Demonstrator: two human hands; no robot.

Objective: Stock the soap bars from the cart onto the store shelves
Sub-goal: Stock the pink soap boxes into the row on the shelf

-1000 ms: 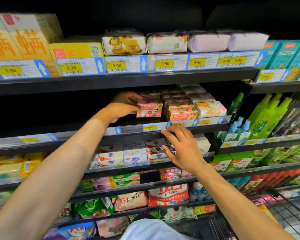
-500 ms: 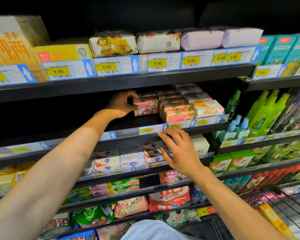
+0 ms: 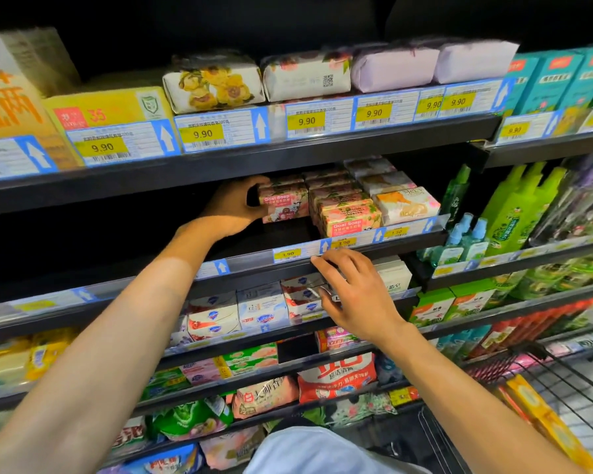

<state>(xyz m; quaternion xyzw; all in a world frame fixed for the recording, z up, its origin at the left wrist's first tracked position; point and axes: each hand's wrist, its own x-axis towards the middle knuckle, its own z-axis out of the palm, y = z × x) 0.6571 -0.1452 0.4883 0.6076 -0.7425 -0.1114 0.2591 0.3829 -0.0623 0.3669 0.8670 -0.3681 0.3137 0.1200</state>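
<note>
Goat Soap box [image 3: 285, 208] sits on the shelf [image 3: 285, 234], its left end gripped by the left hand [image 3: 231, 208]; below and right of it, the right hand [image 3: 356, 295], fingers spread, touches the price rail [image 3: 254, 263].

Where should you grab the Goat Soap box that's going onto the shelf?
Probably by its short left end, from the left, as the left hand grips the box now: that side of the shelf is open, while the next soap row crowds its right.
</note>
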